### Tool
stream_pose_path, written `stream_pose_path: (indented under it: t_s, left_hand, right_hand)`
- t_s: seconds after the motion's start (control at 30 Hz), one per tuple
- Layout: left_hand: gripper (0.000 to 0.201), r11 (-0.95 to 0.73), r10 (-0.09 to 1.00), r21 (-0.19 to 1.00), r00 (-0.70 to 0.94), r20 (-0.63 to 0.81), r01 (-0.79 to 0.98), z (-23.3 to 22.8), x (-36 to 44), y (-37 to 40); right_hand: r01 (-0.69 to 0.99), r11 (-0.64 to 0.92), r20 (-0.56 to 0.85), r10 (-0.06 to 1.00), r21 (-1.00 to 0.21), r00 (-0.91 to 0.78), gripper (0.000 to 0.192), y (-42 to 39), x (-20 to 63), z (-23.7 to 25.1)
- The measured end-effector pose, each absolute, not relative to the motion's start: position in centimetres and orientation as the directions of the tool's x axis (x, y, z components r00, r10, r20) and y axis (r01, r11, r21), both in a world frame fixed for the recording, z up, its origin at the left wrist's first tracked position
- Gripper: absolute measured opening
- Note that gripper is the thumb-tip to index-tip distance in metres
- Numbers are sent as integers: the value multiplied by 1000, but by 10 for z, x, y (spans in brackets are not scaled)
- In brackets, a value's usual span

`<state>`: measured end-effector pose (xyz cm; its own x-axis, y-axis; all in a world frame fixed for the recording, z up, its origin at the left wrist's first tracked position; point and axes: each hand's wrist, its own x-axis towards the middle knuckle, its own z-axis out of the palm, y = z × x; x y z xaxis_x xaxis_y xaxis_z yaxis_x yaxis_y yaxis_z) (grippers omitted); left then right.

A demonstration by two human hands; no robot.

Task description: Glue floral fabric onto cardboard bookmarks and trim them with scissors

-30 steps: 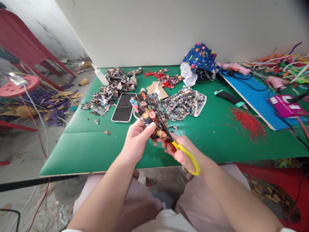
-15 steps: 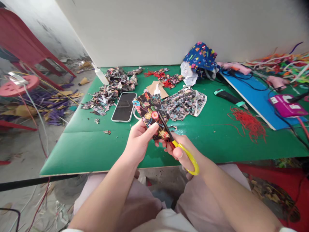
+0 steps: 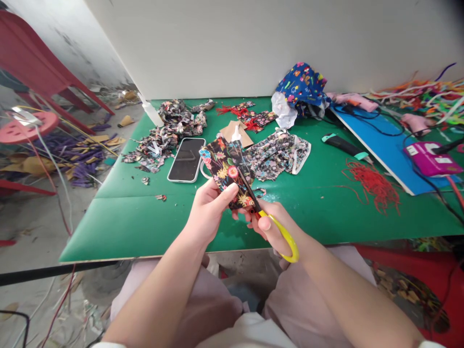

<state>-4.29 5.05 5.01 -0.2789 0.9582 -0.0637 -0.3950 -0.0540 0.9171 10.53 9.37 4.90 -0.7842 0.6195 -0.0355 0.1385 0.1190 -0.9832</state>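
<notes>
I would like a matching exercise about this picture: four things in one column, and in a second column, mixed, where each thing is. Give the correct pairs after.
Things:
1. scissors
2. floral fabric piece
3. phone
4. red thread

Places:
A. lying flat on the green table, beside a heap of fabric scraps
B. held in the left hand
C. loose on the table, in front of the blue board
D. held in the right hand, blades at the fabric

Pairs: 1-D, 2-B, 3-A, 4-C
</notes>
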Motion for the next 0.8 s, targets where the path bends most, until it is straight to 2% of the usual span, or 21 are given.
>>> stream_pose_path:
  t_s: [0.37,0.8]
  left_hand:
    - [19,-52,961,915,-270,-63,-400,49,-42,49]
    - [18,-40,966,921,-250,-63,-387,48,-43,50]
  right_hand:
    - [136,118,-34,622,-984,-782,72,92,105,49]
    - [167,190,-14,619,-968,-786,67,94,106,49]
